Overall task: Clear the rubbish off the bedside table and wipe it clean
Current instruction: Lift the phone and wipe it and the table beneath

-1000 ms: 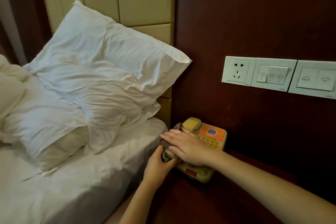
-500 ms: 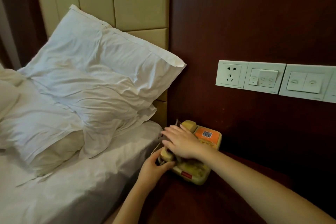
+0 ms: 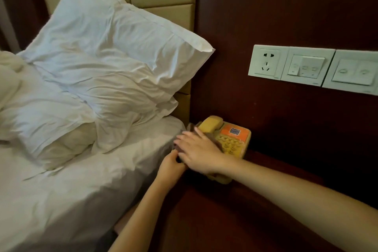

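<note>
- Since a second ago your right hand [image 3: 199, 152] has slid a little across the phone [image 3: 232, 141] with the cloth [image 3: 215, 139] under it, and more of the keypad now shows.
- Your right hand lies flat, fingers straight and slightly spread, pressing the brownish cloth down on the handset. The fingertips point toward the bed [image 3: 81, 190].
- The cloth peeks out on both sides of that hand: a strip beside the keypad and a bit past the fingertips.
- Your left hand [image 3: 170, 164] has stayed at the phone's near left end, fingers curled against it. The right hand hides what exactly they close on.
- The phone sits at the back left corner of the bedside table [image 3: 225, 221], just beside the mattress and close to the dark wall panel. The handset's top end and an orange label are uncovered.
- A white pillow [image 3: 114, 51] leans on the headboard.
- A socket [image 3: 267, 62] and switches [image 3: 306, 66] are on the wall above the phone.
</note>
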